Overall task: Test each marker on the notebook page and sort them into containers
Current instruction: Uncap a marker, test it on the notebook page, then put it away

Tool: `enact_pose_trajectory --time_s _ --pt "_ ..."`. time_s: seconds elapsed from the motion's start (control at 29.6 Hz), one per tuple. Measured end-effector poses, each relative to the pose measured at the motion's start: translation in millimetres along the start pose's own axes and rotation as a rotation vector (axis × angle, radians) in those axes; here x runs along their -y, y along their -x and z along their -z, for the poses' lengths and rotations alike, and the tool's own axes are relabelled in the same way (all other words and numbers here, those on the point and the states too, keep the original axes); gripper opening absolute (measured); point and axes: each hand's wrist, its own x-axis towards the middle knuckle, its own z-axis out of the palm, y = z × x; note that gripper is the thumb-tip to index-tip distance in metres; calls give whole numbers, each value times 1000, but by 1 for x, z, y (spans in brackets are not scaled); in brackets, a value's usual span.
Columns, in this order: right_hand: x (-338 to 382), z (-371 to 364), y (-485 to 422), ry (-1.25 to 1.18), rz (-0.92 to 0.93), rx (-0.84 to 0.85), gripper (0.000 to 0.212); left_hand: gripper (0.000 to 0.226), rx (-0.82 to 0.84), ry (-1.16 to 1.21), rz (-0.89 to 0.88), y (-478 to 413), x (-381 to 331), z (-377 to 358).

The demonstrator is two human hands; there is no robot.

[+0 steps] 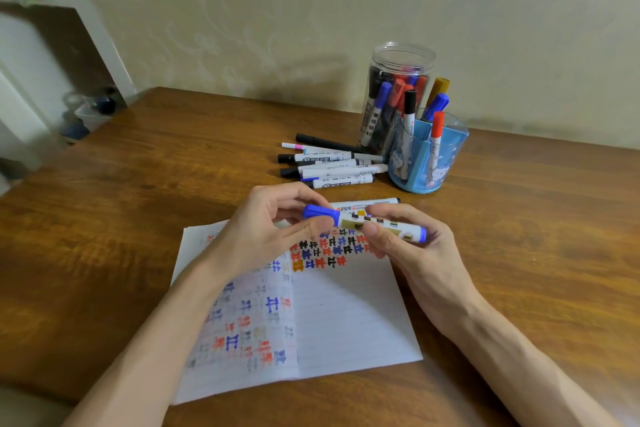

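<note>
Paper comes first: the open notebook (346, 315) lies flat on the wooden table (138, 201) nearest you, thin and floppy, its pages crowded with red, blue, black and orange test marks. Expect it to slide or ripple under a pressing tip unless something pins it. Above it, held clear of the page, is the blue marker (381, 224). Your left hand (266, 229) has thumb and fingers curled round the blue cap (320, 213), and your right hand (408, 246) pinches the white barrel, the tail end poking out past the fingers. It looks light, rigid and smooth, and the label may be slick, so grip mid-barrel and pull the cap straight along the axis — a snug cap tends to let go with a jerk. Just behind your hands a lone marker (367, 202) lies on the table. Further back sits a loose row of markers (332, 166), round-bodied and likely to roll. Beyond them stand the blue divided holder (446, 163) and, close behind it, the tall clear jar (401, 55) — both holding markers upright.
</note>
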Motion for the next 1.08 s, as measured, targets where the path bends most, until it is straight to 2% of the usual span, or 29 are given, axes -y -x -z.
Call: enact_pose_trajectory --time_s 0.13,0.27,0.44,0.64,0.74,0.94,1.08 --pt "0 3 -1 184 105 35 16 21 -26 36 -24 4 -5 5" --pt "11 -9 -9 486 230 184 25 21 -140 176 -28 17 -17 28" --pt "23 -31 -7 718 319 301 34 27 -237 64 -77 58 -35 79" --pt "21 -101 -11 699 398 463 28 22 -422 26 -2 152 -28 131" --pt "14 -143 -8 644 420 531 26 22 -504 48 102 206 -14 139" --pt "4 -194 0 593 420 627 25 27 -581 52 300 291 17 129" --pt "-2 -209 4 581 432 644 25 27 -551 -45 352 321 29 134"
